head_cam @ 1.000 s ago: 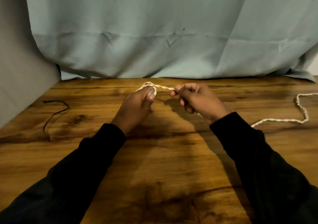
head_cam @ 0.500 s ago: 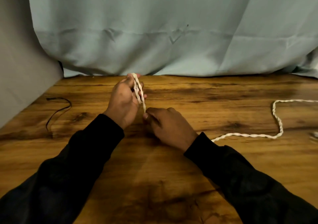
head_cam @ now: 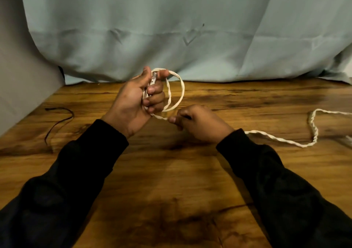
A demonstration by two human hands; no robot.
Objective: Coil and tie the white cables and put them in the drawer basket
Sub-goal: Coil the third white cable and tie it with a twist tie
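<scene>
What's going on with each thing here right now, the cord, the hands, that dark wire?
white cable: partly coiled, one loop at the left hand, the rest trailing loose across the table, untied
left hand: raised, gripping the loop
right hand: pinching the cable beside the loop
thin dark wire: lying loose on the table, untouched

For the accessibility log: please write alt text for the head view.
A left hand grips a loop of white cable above a wooden table, while the right hand pinches the strand below it. The rest trails right; a thin dark cord lies left.
</scene>
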